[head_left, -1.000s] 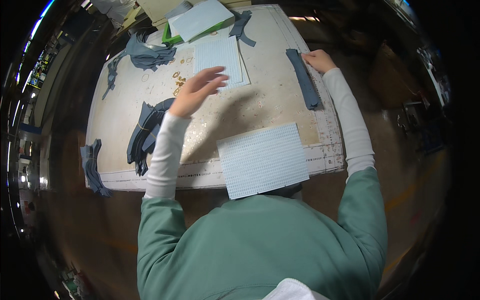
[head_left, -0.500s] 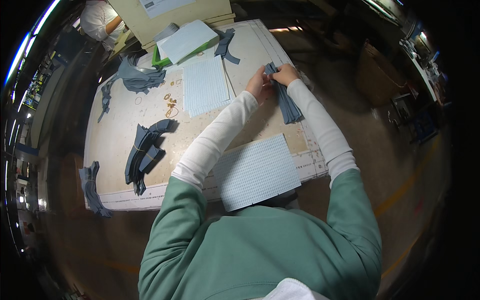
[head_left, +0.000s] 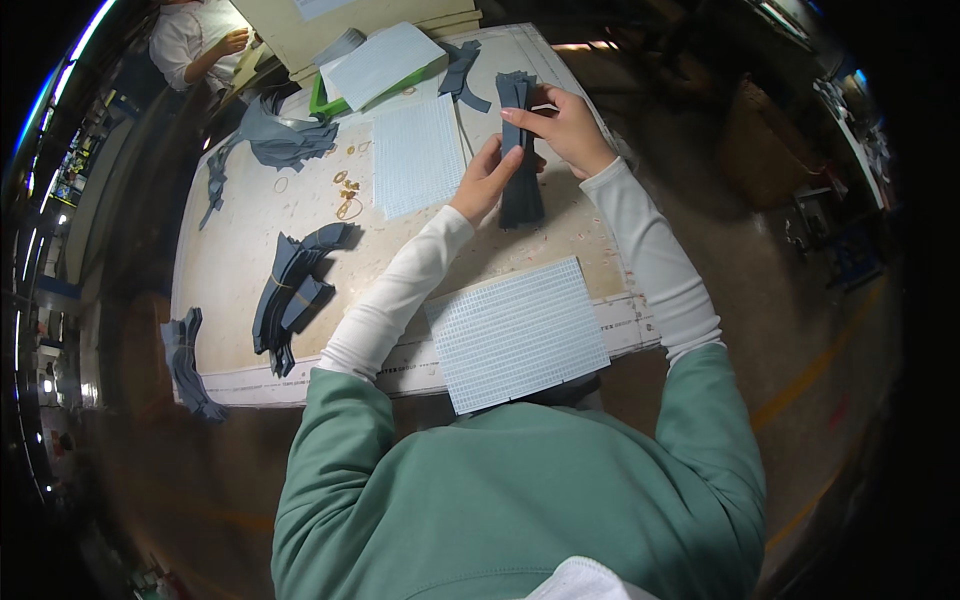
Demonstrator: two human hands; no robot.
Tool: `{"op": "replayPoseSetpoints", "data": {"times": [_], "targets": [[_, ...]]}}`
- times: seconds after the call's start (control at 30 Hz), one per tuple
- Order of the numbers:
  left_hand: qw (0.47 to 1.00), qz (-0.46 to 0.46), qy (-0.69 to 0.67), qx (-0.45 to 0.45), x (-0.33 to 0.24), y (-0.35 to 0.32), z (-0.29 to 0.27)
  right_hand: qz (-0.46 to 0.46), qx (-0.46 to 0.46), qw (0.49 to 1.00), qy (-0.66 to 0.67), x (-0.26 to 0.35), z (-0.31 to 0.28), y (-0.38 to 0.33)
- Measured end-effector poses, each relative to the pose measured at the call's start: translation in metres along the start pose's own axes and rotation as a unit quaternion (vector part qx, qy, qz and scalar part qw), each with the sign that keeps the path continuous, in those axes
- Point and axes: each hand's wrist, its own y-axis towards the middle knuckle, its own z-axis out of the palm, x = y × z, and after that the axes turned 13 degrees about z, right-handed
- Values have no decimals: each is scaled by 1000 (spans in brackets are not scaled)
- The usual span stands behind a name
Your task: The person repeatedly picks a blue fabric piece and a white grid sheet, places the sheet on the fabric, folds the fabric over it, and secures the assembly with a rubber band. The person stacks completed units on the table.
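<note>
A stack of dark blue-grey fabric strips (head_left: 520, 195) stands out lengthwise between my two hands, over the right part of the table. My left hand (head_left: 485, 180) grips its left edge around the middle, thumb across the front. Higher up, my right hand (head_left: 570, 130) has its thumb on the front of the stack and its fingers behind it. Nearer me, a printed sheet of small labels (head_left: 520, 335) lies over the table's front edge. Another stack of printed sheets (head_left: 415, 155) lies left of my hands.
On the table (head_left: 390, 280), tied bundles of cut fabric (head_left: 290, 295) lie left, with another bundle (head_left: 185, 360) at the left corner. Rubber bands (head_left: 345, 190) are scattered mid-table. Behind stand a green tray (head_left: 320, 100) and loose fabric pieces (head_left: 275, 135). A person (head_left: 200, 45) sits far left.
My hands have brought the fabric stack left and turned it more upright. My right hand has shifted its hold, thumb now across the front. The far person's arm has moved.
</note>
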Motion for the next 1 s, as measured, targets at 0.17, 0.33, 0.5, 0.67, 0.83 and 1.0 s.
{"op": "replayPoseSetpoints", "data": {"times": [0.17, 0.33, 0.5, 0.67, 0.83, 1.0], "targets": [[953, -57, 280, 99, -60, -20, -38, 30, 148, 985, 83, -2, -4, -18], [749, -49, 612, 249, -80, -44, -48, 25, 222, 968, -114, -40, 1, -45], [731, 23, 651, 205, -49, -61, -38, -42, 175, 940, -290, -65, 8, -56], [758, 21, 629, 172, -37, -61, -35, 9, 25, 985, -171, -77, 21, -64], [759, 77, 626, 159, -32, -64, -33, 83, 94, 991, -38, -79, 47, -69], [739, 77, 650, 156, -23, -74, -33, -135, 35, 899, -416, -68, 41, -77]]}}
